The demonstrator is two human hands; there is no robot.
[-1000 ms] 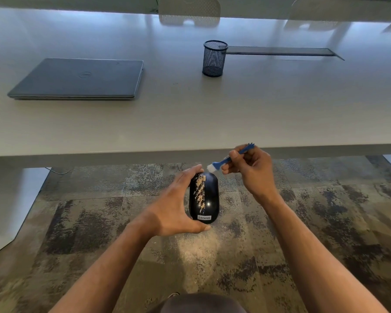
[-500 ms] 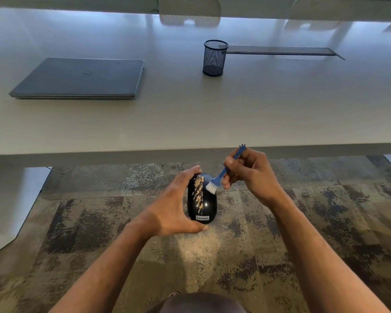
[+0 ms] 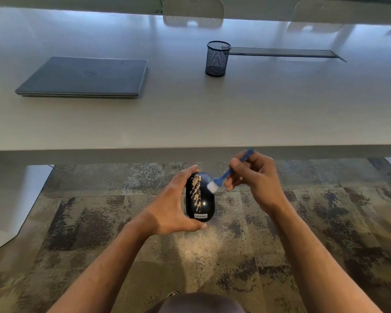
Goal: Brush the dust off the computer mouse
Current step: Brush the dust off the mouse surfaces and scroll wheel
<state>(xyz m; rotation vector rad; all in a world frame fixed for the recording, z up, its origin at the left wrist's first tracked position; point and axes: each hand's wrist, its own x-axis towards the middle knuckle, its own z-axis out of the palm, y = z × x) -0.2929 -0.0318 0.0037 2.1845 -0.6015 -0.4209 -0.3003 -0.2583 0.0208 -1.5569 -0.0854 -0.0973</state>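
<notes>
A black computer mouse with a white label at its near end hangs over the carpet in front of the table edge. A streak of tan dust runs down its left half. My left hand grips the mouse from the left, fingers at its far end and thumb under its near end. My right hand pinches a small blue brush by the handle. The white bristles touch the mouse's upper right side.
A pale table spans the view above the hands. On it lie a closed grey laptop at the left and a black mesh pen cup near the middle. Patterned carpet with fallen dust lies below.
The brush came down from beyond the mouse's far end onto its upper right surface, and the handle tipped more upright. The left hand keeps the mouse nearly still.
</notes>
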